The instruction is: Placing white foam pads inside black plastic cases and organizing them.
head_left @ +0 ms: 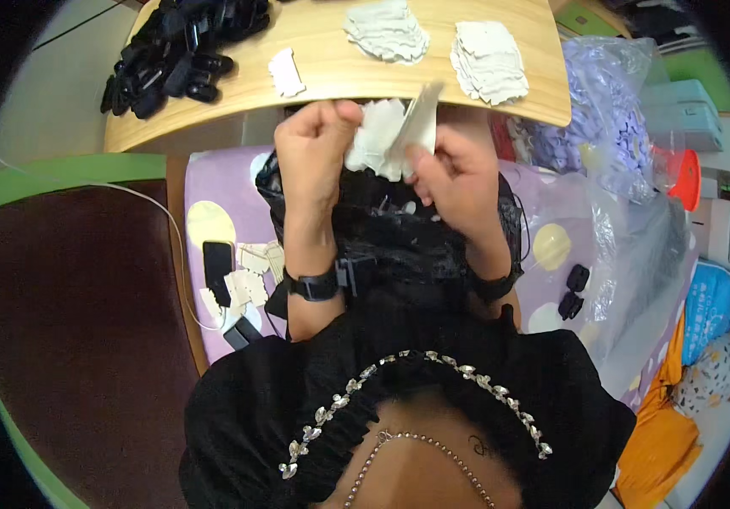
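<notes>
White sheets [377, 140] hang over my lap [399, 250] by the near edge of the desk [322, 51], my left hand [312, 153] gripping one side, my right hand [464, 176] pinching the other; two white stacks [489, 64] lie beyond.

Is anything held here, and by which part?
Thin white pieces: the left hand holds their left edge; the right hand pinches the lower right edge.
</notes>
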The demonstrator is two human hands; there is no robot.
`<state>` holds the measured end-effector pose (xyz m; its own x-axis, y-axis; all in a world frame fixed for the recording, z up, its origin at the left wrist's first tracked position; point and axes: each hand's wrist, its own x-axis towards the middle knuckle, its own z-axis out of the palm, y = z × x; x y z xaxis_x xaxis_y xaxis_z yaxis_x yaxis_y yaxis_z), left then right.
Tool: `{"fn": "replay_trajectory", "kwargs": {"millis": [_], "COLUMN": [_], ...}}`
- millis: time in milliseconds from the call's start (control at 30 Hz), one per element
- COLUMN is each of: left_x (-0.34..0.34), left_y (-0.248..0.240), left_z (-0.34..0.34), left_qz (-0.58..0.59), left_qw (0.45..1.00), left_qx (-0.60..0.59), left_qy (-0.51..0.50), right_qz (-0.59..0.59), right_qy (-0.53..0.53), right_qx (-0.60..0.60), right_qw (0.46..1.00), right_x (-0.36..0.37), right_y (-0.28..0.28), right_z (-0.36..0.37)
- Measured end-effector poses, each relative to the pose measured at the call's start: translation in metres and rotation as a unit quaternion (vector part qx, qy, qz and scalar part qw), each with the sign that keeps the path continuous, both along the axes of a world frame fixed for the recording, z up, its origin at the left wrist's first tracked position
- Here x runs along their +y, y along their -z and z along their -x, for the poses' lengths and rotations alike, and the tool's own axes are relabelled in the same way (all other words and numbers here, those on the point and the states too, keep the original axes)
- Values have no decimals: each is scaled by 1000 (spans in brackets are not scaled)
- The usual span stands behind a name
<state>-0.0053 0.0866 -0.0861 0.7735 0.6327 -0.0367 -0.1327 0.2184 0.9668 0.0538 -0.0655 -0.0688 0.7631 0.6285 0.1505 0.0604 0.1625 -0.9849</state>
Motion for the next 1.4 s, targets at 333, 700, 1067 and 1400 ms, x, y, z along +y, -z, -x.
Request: {"fn": "replay_trajectory", "kwargs": {"millis": [333,700,1067,1400], "left_x": [-19,-46,-29,-23], "left_y": [-50,-26,-21,5], "left_z": [-12,-29,-21,-25], "left_qz": [-252,-221,-230,-250], "left_qw": [956,965,957,953], "left_qx": [149,-51,-10,-13], "left_qy": [25,-128,-177,-170], "right_qz": [112,105,-26,4], "right_qy": [-146,-49,-53,-19], "right_qx": [-114,99,92,42], "right_qw": [976,988,994,999], "right_x": [4,-10,14,21], "right_y": [-1,-14,-3,28], "right_z": [-19,-13,-7,-7]}}
